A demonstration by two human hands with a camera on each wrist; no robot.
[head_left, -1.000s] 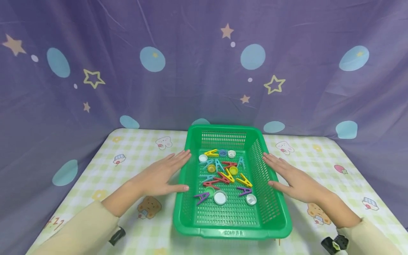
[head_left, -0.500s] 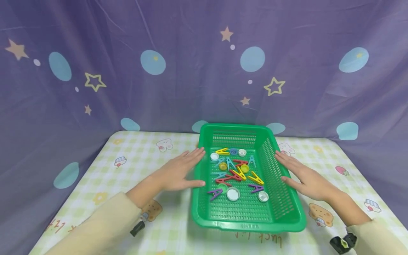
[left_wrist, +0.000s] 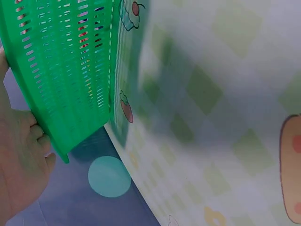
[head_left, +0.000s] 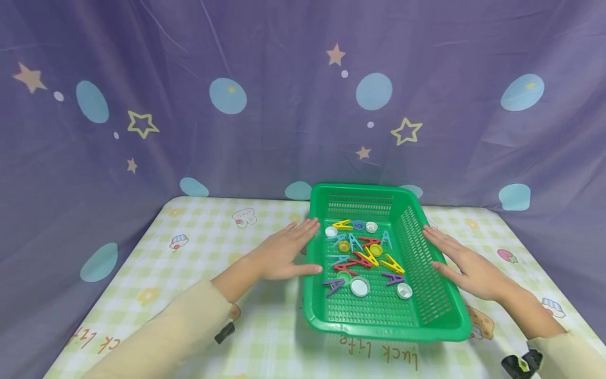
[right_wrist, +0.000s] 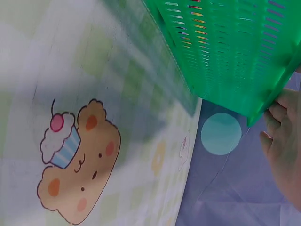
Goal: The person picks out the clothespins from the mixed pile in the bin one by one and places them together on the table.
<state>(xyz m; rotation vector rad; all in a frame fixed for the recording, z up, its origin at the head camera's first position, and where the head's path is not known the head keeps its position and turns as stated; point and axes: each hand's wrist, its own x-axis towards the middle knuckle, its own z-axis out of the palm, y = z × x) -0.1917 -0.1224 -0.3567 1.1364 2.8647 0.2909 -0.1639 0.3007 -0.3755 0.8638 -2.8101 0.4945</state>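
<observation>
A green plastic basket stands on the table, holding several coloured clothespins, such as a yellow clothespin, and round caps, among them a white cap. Against its left rim rest the fingertips and thumb of my left hand, fingers straight. My right hand touches the right rim the same way. Both wrist views show the fingers at the outer edge of the rim: my left hand and my right hand, beside the basket's perforated walls.
A checked tablecloth with printed animals and letters covers the table. Behind it hangs a purple curtain with stars and blue ovals, close to the basket's far end. Black straps show at both sleeves.
The basket has moved to the right across the table, its contents inside, and both hands have moved right with it, staying at its rims.
</observation>
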